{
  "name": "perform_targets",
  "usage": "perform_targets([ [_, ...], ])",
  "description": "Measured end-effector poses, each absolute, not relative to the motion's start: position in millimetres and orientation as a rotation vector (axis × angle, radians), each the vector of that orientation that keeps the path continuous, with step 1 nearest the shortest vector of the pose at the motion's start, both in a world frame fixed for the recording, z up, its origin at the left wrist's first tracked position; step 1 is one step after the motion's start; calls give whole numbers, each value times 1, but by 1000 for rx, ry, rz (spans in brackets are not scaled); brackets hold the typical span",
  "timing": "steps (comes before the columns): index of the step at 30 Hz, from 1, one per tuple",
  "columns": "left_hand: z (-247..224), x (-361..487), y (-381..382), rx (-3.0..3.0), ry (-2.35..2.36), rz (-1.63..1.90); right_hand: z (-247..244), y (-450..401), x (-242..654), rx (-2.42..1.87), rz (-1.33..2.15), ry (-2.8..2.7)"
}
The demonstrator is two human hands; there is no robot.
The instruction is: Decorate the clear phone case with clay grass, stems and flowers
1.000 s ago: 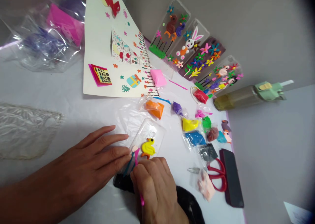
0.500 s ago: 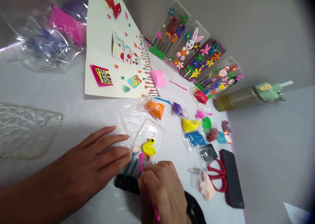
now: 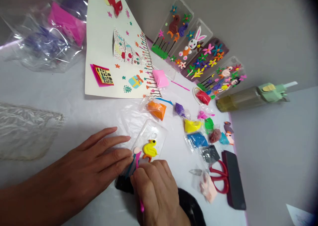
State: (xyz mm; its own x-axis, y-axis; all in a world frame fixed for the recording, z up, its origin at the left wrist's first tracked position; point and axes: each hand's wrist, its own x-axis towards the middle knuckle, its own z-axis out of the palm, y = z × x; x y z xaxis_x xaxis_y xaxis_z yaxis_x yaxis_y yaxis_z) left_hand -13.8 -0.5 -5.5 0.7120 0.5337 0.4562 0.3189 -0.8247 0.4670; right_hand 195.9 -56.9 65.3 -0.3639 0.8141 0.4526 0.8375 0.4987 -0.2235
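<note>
A clear phone case lies on the white table, with a yellow clay duck, blue stems and a black clay strip on it. My left hand rests flat with fingers spread, its fingertips touching the case's left edge beside a pale pink clay disc. Over the lower part of the case, my right hand grips a pink modelling tool, whose flat tip is at the stems, just below the disc. That hand hides part of the stems and the strip.
Clay packets, including orange and blue, lie beyond and right of the case. Red-handled scissors sit by a dark box. Decorated cases, a bottle and an open card stand behind.
My right hand has moved left with the pink tool, whose tip is now nearer the pale disc and away from the duck's feet. My left hand has stayed in place.
</note>
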Motion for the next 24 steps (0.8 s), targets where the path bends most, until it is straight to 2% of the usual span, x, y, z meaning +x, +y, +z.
perform_targets([
  [8,-2,-21,11,2667,553,787,71,-59,221,-1362,23,-2082],
  [16,11,-25,19,2680,572,815,49,-60,278,-1473,-279,-1862],
  [24,15,-38,24,2608,627,1010,41,-63,295,-1617,-307,-1942],
])
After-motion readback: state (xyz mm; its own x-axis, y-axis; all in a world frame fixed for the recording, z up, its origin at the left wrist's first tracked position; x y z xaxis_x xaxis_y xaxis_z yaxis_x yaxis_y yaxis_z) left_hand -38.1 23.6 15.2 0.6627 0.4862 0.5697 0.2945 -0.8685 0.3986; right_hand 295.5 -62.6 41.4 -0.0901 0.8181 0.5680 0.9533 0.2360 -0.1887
